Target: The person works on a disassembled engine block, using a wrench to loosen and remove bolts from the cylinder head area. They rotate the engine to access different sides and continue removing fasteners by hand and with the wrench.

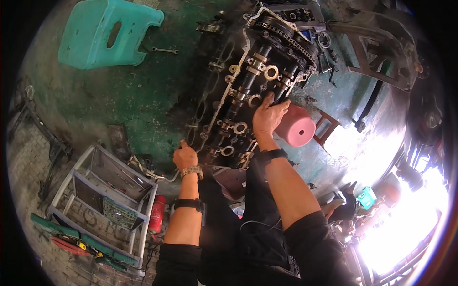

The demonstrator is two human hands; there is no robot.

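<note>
A greasy engine cylinder head with bare camshafts lies in front of me, its timing chain at the far end. My right hand rests on the right side of the head, fingers apart, some tips hidden among the dark parts. At the near left edge, my left hand is curled closed beside the lower end of a thin dark strip with oval openings, which looks like a gasket. What those fingers pinch, if anything, cannot be made out.
A pink upturned pot stands right of the head. A teal stool and a wrench are at the far left. Near left are a metal-framed cart and a red extinguisher. A car door panel lies far right.
</note>
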